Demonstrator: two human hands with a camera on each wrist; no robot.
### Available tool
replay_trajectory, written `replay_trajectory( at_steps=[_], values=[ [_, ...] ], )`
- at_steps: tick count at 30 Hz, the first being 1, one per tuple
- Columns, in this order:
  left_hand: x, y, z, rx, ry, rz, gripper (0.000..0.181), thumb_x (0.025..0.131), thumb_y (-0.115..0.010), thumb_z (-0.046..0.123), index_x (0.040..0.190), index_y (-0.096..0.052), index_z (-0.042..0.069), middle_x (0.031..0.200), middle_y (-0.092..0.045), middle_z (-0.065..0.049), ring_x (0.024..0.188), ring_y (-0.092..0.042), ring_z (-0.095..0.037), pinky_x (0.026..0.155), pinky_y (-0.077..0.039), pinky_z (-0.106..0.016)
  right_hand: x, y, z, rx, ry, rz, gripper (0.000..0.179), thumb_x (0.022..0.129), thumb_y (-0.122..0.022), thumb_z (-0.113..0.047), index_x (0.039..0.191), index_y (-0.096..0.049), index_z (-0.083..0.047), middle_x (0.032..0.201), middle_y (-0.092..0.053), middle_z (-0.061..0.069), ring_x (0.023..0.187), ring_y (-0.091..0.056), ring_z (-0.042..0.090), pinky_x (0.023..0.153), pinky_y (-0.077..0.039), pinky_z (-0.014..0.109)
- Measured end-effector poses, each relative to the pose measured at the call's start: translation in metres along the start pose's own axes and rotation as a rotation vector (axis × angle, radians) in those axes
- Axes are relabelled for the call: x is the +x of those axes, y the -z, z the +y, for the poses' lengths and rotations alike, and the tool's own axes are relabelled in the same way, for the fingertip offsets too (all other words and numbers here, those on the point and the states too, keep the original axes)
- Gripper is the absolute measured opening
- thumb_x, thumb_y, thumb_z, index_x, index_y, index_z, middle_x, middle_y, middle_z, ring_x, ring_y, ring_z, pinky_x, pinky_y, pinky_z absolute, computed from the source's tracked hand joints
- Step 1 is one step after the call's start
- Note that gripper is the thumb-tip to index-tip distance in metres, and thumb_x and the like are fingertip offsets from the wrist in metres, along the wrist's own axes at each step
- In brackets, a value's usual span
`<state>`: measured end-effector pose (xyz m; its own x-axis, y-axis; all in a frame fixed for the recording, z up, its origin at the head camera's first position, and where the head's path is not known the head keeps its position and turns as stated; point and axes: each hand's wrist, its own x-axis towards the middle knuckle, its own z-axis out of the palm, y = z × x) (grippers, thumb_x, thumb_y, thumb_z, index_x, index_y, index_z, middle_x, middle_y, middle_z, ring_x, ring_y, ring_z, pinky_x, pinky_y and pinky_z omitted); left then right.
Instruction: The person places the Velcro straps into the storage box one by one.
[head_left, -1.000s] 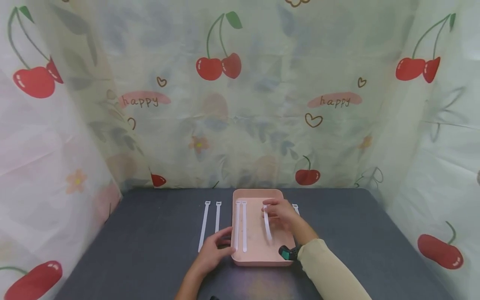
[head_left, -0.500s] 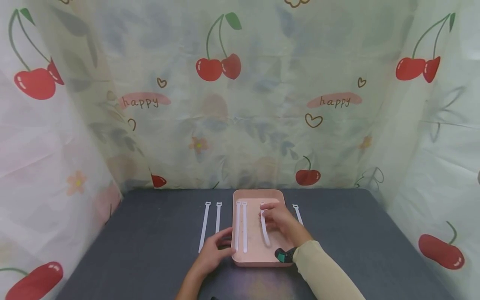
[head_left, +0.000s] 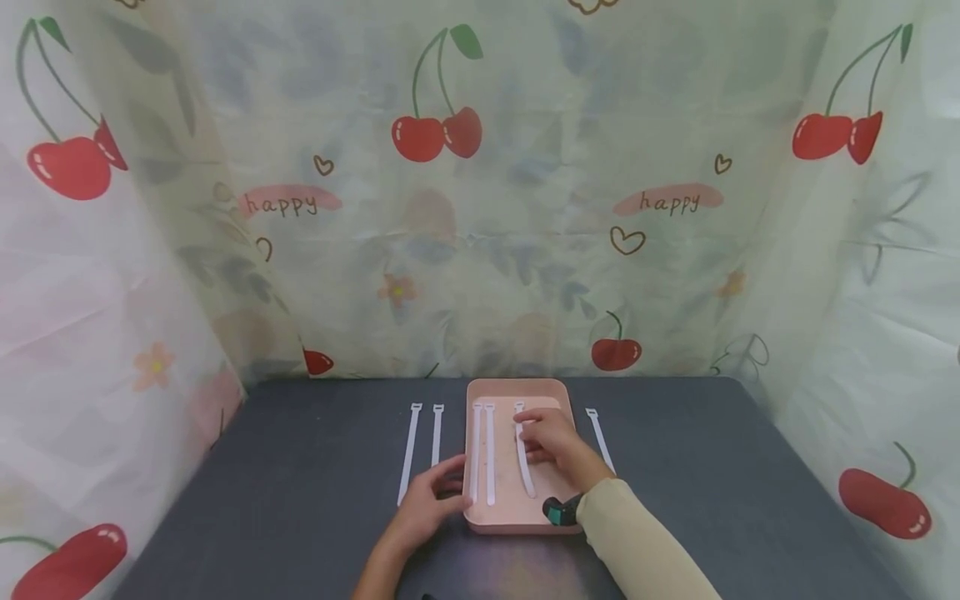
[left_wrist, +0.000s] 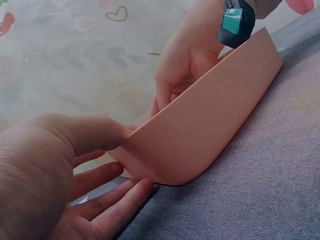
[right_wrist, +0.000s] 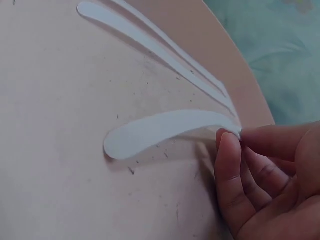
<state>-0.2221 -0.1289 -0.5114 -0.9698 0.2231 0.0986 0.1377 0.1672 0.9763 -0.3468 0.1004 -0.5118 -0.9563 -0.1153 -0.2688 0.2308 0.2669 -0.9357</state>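
Observation:
In the head view my right hand reaches over the pink tray. Its thumb and fingertips pinch a white strap near its slotted head. The right wrist view shows the strap bowed upward, its rounded end low over the tray floor. Two more white straps lie side by side along the tray's left wall. My left hand is at the tray's front-left side. In the left wrist view its thumb touches the tray's wall by the rim, and its fingers extend loosely beneath the corner.
Two white straps lie on the dark tabletop left of the tray, one partly hidden by my left hand. Another white strap is on the right, partly behind my right arm. A cherry-printed curtain encloses the back and sides.
My right hand has moved left and slightly toward me over the tray, carrying the pinched strap closer to the two in the tray. My left hand has stayed at the tray's side.

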Motion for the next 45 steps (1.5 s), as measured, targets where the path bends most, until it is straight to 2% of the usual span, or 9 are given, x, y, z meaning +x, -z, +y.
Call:
replay_trajectory(
  at_steps=[8,13,20,25,28,32,37,41,45],
  values=[
    [0.005,0.002,-0.019,0.012,-0.004,0.014,0.062,0.082,-0.073,0.004,0.139,-0.050,-0.002,0.134,-0.054,-0.021,0.109,-0.060,-0.034,0.083,-0.050,-0.035,0.004,-0.005,-0.002,-0.122,0.007,0.013,0.036,0.087,-0.062,0.004,0.123,-0.063,-0.002,0.068,-0.060,0.011,0.048,-0.058,0.016,0.046,-0.051,0.030],
    [0.006,0.002,-0.022,0.029,0.009,0.013,0.062,0.082,-0.074,0.008,0.139,-0.051,0.001,0.133,-0.055,-0.018,0.108,-0.061,-0.031,0.084,-0.050,-0.036,0.003,-0.007,-0.003,-0.213,0.030,0.020,0.039,0.085,-0.063,0.007,0.123,-0.063,-0.002,0.066,-0.059,0.011,0.044,-0.054,0.015,0.043,-0.048,0.028],
    [-0.008,0.002,0.015,0.001,-0.004,0.001,0.059,0.083,-0.070,0.001,0.137,-0.049,-0.007,0.132,-0.053,-0.027,0.110,-0.058,-0.041,0.083,-0.050,-0.036,0.003,-0.008,-0.006,-0.346,0.054,0.017,0.050,0.082,-0.065,0.008,0.130,-0.059,-0.005,0.058,-0.056,0.008,0.041,-0.049,0.014,0.040,-0.042,0.025],
    [-0.008,0.002,0.018,0.013,-0.006,-0.005,0.058,0.083,-0.071,0.002,0.136,-0.050,-0.007,0.132,-0.053,-0.028,0.109,-0.058,-0.042,0.083,-0.051,-0.036,0.004,-0.009,-0.008,-0.410,0.061,0.020,0.052,0.083,-0.067,0.006,0.132,-0.058,-0.004,0.055,-0.056,0.007,0.041,-0.051,0.014,0.040,-0.041,0.024],
    [-0.007,0.003,0.014,0.006,-0.001,-0.009,0.059,0.082,-0.071,0.001,0.136,-0.049,-0.007,0.132,-0.053,-0.028,0.109,-0.059,-0.041,0.083,-0.051,-0.035,0.003,-0.011,-0.009,-0.427,0.057,0.022,0.051,0.083,-0.068,0.004,0.132,-0.059,-0.005,0.058,-0.057,0.008,0.040,-0.052,0.015,0.040,-0.041,0.024],
    [-0.001,0.003,-0.002,-0.002,-0.002,-0.008,0.060,0.082,-0.071,0.001,0.137,-0.049,-0.007,0.132,-0.053,-0.027,0.109,-0.059,-0.039,0.082,-0.050,-0.033,0.001,-0.016,-0.010,-0.431,0.058,0.013,0.050,0.083,-0.069,0.003,0.131,-0.060,-0.006,0.058,-0.057,0.007,0.039,-0.051,0.015,0.040,-0.039,0.025],
    [0.004,0.002,-0.017,-0.005,-0.019,-0.004,0.061,0.082,-0.072,0.002,0.139,-0.048,-0.004,0.132,-0.055,-0.023,0.108,-0.061,-0.034,0.080,-0.050,-0.028,-0.001,-0.021,-0.012,-0.484,0.122,0.013,0.050,0.081,-0.070,0.000,0.130,-0.061,-0.006,0.052,-0.054,0.004,0.036,-0.050,0.014,0.038,-0.038,0.024],
    [0.005,0.003,-0.018,-0.022,-0.025,-0.007,0.062,0.082,-0.072,0.004,0.139,-0.049,-0.003,0.132,-0.055,-0.023,0.108,-0.061,-0.034,0.081,-0.050,-0.029,-0.001,-0.023,-0.014,-0.513,0.164,0.003,0.049,0.081,-0.070,-0.001,0.129,-0.061,-0.004,0.060,-0.059,0.007,0.036,-0.049,0.013,0.038,-0.038,0.024],
    [0.005,0.003,-0.018,-0.021,-0.021,-0.007,0.062,0.082,-0.072,0.005,0.139,-0.048,-0.004,0.132,-0.055,-0.023,0.107,-0.061,-0.034,0.081,-0.051,-0.031,0.000,-0.026,-0.017,-0.526,0.158,0.011,0.048,0.082,-0.071,-0.002,0.128,-0.062,-0.005,0.087,-0.066,0.013,0.038,-0.049,0.013,0.040,-0.038,0.024]
  ],
)
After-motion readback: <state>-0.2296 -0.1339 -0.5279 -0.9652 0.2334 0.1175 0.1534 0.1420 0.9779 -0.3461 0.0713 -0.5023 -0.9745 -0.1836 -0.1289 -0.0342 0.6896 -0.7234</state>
